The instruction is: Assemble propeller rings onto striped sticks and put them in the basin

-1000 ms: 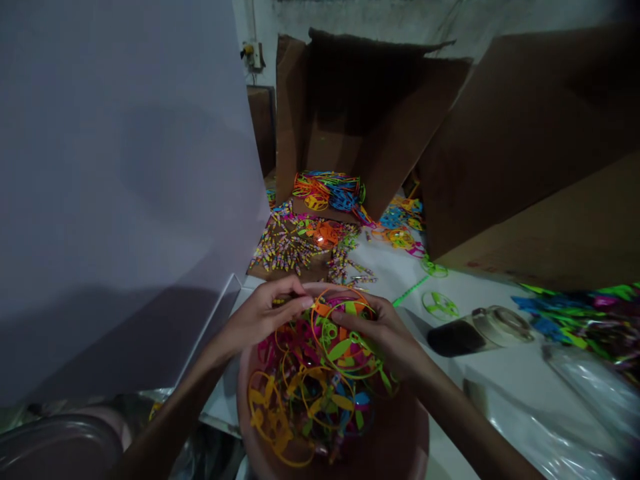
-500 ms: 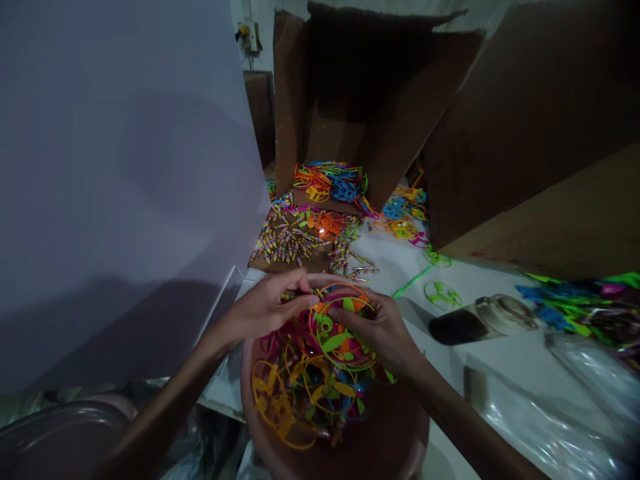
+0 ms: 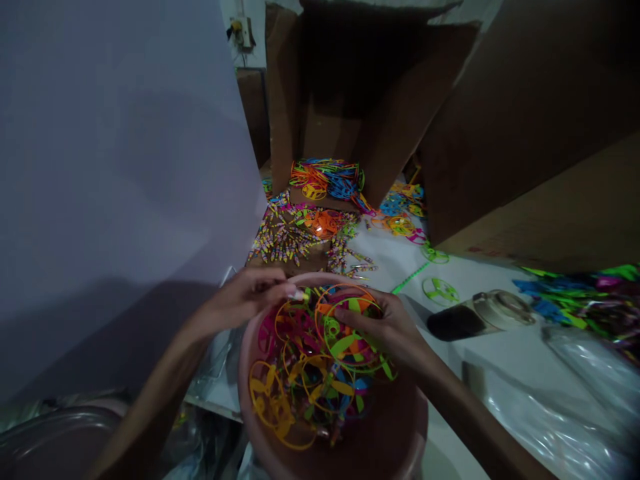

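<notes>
Over the left rim of a pink basin [image 3: 246,400], my left hand [image 3: 247,297] pinches a small piece with a white and yellow end [image 3: 302,295], apart from the rings. It resembles the little striped sticks behind the basin. My right hand [image 3: 383,327] is closed on a bunch of ringed plastic propellers [image 3: 344,345], green and orange, with the thumb across their front. Beneath both hands, the basin holds many loose propellers [image 3: 273,393] in yellow, pink and blue, some with small striped pieces among them.
Small striped sticks [image 3: 283,237] lie on cardboard behind the basin. An open carton [image 3: 340,133] holds more propellers. To the right are a green propeller [image 3: 440,291], a dark bottle [image 3: 465,321] lying sideways and clear plastic bags [image 3: 540,413]. A pale panel [image 3: 125,200] stands at left.
My left hand has moved left, away from the propellers, and the small piece in its fingertips now shows. My right hand keeps its hold on the bunch. The view has shifted slightly.
</notes>
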A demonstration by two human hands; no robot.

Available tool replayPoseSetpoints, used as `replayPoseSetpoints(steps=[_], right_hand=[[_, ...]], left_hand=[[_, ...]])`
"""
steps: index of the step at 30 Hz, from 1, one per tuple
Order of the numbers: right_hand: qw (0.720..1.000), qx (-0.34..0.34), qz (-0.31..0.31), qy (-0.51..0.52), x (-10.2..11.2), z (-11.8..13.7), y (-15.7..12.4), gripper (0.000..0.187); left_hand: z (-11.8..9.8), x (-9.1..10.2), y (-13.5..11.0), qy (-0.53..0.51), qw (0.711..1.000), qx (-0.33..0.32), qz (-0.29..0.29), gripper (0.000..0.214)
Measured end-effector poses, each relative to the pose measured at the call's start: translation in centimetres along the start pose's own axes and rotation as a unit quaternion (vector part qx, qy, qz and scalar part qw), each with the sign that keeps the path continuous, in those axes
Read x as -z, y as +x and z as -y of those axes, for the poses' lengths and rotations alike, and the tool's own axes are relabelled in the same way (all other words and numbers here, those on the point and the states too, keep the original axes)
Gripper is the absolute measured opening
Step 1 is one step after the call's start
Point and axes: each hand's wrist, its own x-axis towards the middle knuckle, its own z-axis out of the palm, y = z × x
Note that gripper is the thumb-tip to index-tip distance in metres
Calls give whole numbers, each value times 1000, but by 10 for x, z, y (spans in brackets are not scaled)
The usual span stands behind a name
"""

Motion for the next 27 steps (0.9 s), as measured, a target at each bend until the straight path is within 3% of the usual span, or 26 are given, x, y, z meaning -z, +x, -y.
replayPoseSetpoints(steps=[3, 9, 14, 20, 27], right_hand=[[999, -21, -33, 6, 2, 4, -1, 20], [997, -29, 51, 45, -6, 13, -5, 33], [998, -37, 38, 39, 1, 1, -6, 28], [998, -29, 22, 43, 5, -5, -6, 26], [998, -26, 17, 47, 1, -6, -8, 25]], left_hand=[[-5, 4, -5, -24, 997, -7, -67, 26], [-7, -16, -2, -25, 999, -27, -15, 21], [-4, -24, -4, -42, 999, -29, 16, 17], [-5, -22, -7, -76, 997, -5, -21, 18], [-4, -21, -6, -37, 999, -34, -4, 15]])
